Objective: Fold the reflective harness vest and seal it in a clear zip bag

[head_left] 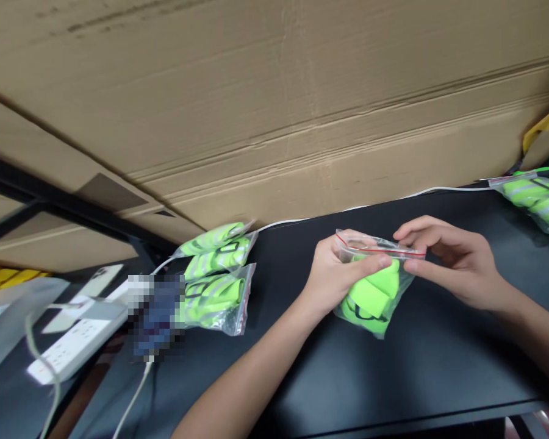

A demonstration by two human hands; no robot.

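Observation:
My left hand [336, 274] grips a clear zip bag [374, 286] with a red seal line, holding it up just above the black table [439, 360]. Bright green folded straps fill the bag. My right hand [448, 259] pinches the bag's top edge at its right end, thumb and fingers pressed together on the seal. Both hands are closed on the same bag near the table's middle.
Three filled bags of green straps [215, 277] lie in a pile to the left. Another filled bag [537, 198] rests at the far right. A large cardboard sheet [274, 103] stands behind the table. A white power strip [68, 347], a phone and cables sit at the left.

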